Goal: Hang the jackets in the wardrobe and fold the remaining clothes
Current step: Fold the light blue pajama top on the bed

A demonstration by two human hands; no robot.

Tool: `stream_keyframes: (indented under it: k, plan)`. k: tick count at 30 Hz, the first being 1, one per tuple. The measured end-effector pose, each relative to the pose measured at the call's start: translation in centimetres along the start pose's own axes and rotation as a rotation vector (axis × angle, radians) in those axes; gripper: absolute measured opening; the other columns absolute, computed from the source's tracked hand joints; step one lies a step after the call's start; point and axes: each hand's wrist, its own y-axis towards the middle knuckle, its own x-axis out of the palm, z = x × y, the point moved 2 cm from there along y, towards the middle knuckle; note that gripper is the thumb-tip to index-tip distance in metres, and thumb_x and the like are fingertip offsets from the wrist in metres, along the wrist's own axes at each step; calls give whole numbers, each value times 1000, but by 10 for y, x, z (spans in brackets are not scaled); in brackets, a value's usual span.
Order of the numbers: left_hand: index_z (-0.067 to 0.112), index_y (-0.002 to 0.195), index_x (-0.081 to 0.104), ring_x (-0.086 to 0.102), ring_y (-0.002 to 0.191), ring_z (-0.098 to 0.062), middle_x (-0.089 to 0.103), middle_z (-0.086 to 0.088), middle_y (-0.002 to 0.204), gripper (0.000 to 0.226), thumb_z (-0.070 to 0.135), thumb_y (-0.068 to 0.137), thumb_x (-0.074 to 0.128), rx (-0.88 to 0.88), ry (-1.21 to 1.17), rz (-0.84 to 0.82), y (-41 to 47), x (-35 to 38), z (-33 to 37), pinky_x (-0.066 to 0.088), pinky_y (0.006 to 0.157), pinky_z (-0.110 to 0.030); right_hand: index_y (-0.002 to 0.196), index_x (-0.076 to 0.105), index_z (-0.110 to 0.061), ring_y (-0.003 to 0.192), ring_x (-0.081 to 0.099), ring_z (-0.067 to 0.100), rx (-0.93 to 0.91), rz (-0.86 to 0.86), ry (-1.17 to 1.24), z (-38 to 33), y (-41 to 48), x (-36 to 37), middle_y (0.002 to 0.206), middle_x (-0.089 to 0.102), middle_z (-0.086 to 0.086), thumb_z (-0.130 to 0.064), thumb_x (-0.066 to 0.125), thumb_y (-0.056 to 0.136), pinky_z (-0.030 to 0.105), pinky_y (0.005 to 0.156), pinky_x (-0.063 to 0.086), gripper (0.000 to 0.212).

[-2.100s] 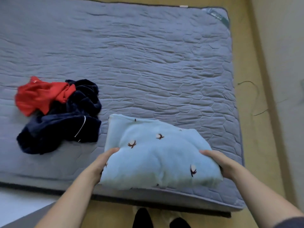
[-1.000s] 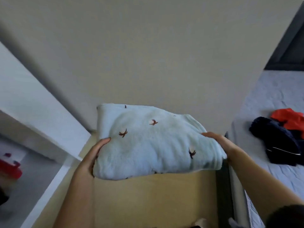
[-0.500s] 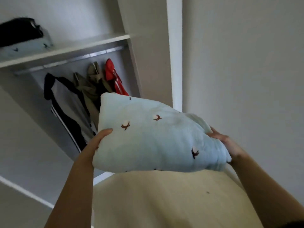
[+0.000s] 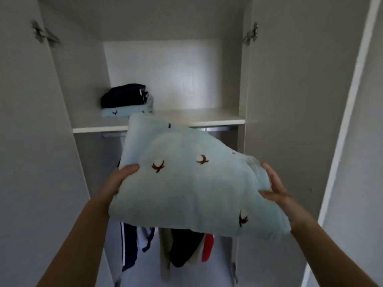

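Arms extended toward shelf (image 4: 207,119). Left hand (image 4: 120,180) gripped folded garment (image 4: 192,183) at left edge, thumb on top, fingers hidden beneath; right hand (image 4: 273,189) clasped right edge, fingers spread.

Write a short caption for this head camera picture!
The left hand and right hand hold a folded blue garment before the wardrobe shelf with its folded stack.

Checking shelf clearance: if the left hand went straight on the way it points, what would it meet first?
The left hand, gripping the folded garment, would probably meet the shelf edge; depth unclear.
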Motion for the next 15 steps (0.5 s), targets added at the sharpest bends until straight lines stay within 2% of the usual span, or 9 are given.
stream_keyframes:
  k: [3, 5, 9, 11, 13, 15]
  plan:
    - [5, 113, 64, 70, 73, -31, 72, -17, 89, 50, 18, 65, 71, 65, -57, 38, 57, 3, 23, 56, 65, -39, 120, 53, -43, 99, 65, 9, -45, -31, -7, -29, 83, -1, 126, 53, -12, 2, 71, 64, 26, 66, 57, 74]
    - [8, 111, 64, 70, 71, -29, 73, -15, 87, 44, 22, 69, 65, 124, -113, 76, 94, 5, 44, 59, 61, -37, 118, 56, -39, 100, 63, 14, -89, -52, -50, -44, 135, 2, 126, 52, -10, -2, 73, 66, 28, 64, 57, 66]
    - [9, 111, 65, 70, 73, -27, 73, -12, 87, 30, 19, 84, 58, 261, -162, 164, 181, 0, 85, 59, 66, -37, 105, 59, -31, 89, 65, 17, -186, -30, -18, -73, 241, 13, 111, 59, -6, -1, 59, 69, 31, 59, 57, 46]
    - [10, 112, 65, 70, 78, -26, 73, -9, 91, 26, 18, 90, 53, 325, -186, 131, 230, -3, 105, 58, 71, -38, 100, 59, -26, 84, 68, 14, -259, -33, 14, -88, 291, 18, 102, 65, -8, 1, 58, 69, 31, 60, 57, 42]
    - [13, 113, 63, 70, 79, -22, 74, -5, 91, 25, 13, 93, 48, 403, -211, 110, 275, -5, 122, 59, 69, -34, 98, 60, -24, 82, 69, 13, -309, -36, 12, -100, 336, 21, 96, 69, -10, 1, 59, 69, 32, 62, 58, 39]
    - [13, 121, 59, 69, 80, -21, 72, -6, 98, 30, 9, 94, 46, 437, -215, 125, 323, -13, 131, 59, 65, -31, 99, 63, -24, 86, 68, 16, -308, -30, -8, -107, 380, 21, 99, 69, -7, -1, 61, 69, 35, 67, 58, 39]
